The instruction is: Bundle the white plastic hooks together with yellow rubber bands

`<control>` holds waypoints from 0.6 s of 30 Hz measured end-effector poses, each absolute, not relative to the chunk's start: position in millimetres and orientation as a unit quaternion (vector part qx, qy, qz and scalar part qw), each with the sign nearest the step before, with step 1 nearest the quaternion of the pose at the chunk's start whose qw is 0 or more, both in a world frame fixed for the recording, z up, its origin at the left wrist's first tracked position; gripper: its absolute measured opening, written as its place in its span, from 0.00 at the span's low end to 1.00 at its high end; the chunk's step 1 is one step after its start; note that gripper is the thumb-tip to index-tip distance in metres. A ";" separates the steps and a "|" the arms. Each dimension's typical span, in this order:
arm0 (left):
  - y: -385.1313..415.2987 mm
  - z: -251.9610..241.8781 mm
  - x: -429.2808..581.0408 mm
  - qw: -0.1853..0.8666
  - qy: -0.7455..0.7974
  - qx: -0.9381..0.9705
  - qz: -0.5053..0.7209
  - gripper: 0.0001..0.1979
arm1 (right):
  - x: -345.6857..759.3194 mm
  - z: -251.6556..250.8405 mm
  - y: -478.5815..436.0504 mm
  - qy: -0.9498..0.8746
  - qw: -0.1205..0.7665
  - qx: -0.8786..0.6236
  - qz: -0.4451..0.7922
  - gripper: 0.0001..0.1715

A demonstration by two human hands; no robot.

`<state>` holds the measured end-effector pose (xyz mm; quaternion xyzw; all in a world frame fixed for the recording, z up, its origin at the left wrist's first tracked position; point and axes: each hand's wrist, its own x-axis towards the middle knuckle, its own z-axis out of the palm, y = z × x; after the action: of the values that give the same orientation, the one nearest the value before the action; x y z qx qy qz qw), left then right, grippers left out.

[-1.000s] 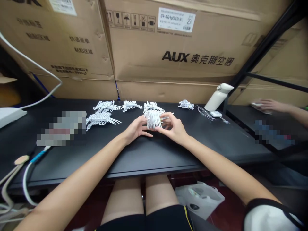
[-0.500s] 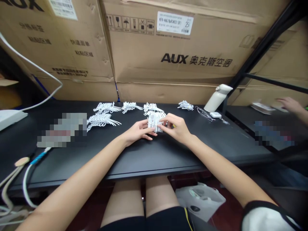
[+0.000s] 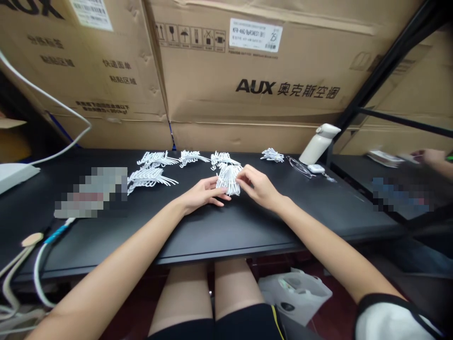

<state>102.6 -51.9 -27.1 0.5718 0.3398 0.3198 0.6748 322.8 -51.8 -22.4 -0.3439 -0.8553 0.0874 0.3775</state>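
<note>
A bundle of thin white hook-like pieces (image 3: 228, 180) is held just above the black table (image 3: 212, 231). My left hand (image 3: 207, 192) grips it from the left, fingers under and around its lower edge. At its right side, my right hand (image 3: 255, 185) pinches the pieces with thumb and fingertips. Behind the bundle lies a row of white hooks (image 3: 222, 158). More piles rest to the left: one in the middle (image 3: 193, 157), one farther left (image 3: 155, 158) and a larger one in front of that (image 3: 150, 177). A small pile (image 3: 272, 155) lies to the right.
A white bottle (image 3: 318, 144), glasses (image 3: 299, 166) and a small white case (image 3: 316, 168) stand at the back right. Cardboard boxes (image 3: 255, 108) line the back. A blurred flat item (image 3: 95, 191) and cables are left. Another person's hand (image 3: 433, 158) shows far right.
My right hand's fingers have drawn closer together at the bundle's right side, and the bundle's pieces look more fanned. My left hand stays put. The other person's hand has moved slightly.
</note>
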 end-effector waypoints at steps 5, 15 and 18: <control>-51.0 -27.8 100.7 0.683 0.330 0.572 0.311 0.22 | 320.8 -20.2 -53.1 -0.837 0.391 -0.339 0.176 0.12; -52.5 -20.5 102.3 0.723 0.343 0.508 0.319 0.14 | 326.4 -15.7 -46.6 -0.730 0.492 -0.379 0.287 0.14; -50.1 -21.5 101.9 0.733 0.329 0.499 0.324 0.13 | 329.4 -7.6 -49.6 -0.794 0.442 -0.357 0.216 0.10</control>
<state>101.9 -50.1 -21.5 0.4993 0.3294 0.3235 0.7332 329.4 -49.6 -7.6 -0.3569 -0.7942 0.2156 0.4421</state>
